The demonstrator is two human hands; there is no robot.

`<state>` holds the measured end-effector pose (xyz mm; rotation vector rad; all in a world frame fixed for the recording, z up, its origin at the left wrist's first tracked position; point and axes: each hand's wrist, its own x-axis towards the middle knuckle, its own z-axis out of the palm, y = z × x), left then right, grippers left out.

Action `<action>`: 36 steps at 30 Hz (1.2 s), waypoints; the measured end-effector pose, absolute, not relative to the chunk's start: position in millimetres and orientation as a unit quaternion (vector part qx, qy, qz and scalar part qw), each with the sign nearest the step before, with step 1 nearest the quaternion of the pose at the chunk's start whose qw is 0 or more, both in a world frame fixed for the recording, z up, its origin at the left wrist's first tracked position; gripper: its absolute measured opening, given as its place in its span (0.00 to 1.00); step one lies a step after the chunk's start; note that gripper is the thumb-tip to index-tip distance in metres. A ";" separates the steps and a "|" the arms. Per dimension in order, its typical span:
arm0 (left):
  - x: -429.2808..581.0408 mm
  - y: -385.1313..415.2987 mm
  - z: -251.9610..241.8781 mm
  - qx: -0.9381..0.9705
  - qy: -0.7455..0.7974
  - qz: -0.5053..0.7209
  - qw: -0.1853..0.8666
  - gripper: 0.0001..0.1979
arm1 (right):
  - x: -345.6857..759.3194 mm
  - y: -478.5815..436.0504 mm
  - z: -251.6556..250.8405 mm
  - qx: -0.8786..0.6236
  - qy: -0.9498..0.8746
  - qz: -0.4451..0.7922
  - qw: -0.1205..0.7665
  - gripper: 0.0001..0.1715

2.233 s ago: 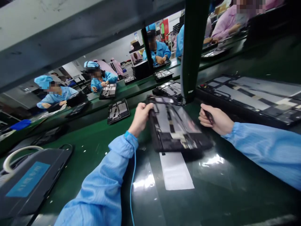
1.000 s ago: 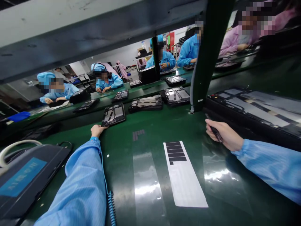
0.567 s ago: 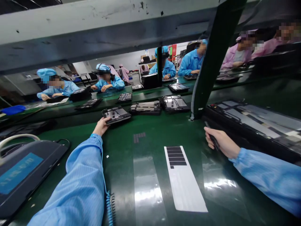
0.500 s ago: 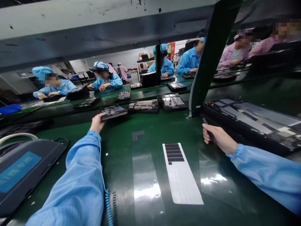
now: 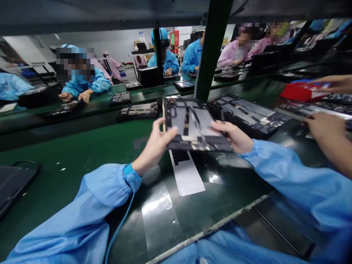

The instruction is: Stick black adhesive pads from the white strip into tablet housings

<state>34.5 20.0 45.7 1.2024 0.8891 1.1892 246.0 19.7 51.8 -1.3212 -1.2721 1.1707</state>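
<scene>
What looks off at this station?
A second person's hand reaches in at far right, its forearm bare while the arms nearby are blue-sleeved, so it stands out beside the black panel assembly. The held tablet housing shows no obvious damage from this view.

left hand [image 5: 155,144]: gripping, thumb on top, arm reaching forward | right hand [image 5: 232,136]: gripping, fingers curled, arm reaching forward
</scene>
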 end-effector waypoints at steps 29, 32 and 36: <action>-14.6 19.3 3.2 0.925 0.335 0.093 0.151 0.11 | 180.8 19.2 14.7 -0.323 -0.825 0.409 0.218 0.09; -14.0 19.5 4.2 0.925 0.337 0.098 0.148 0.10 | 185.1 17.5 14.4 -0.341 -0.812 0.416 0.228 0.08; -12.5 20.2 2.9 0.925 0.340 0.095 0.139 0.11 | 178.3 17.4 15.7 -0.346 -0.813 0.407 0.232 0.08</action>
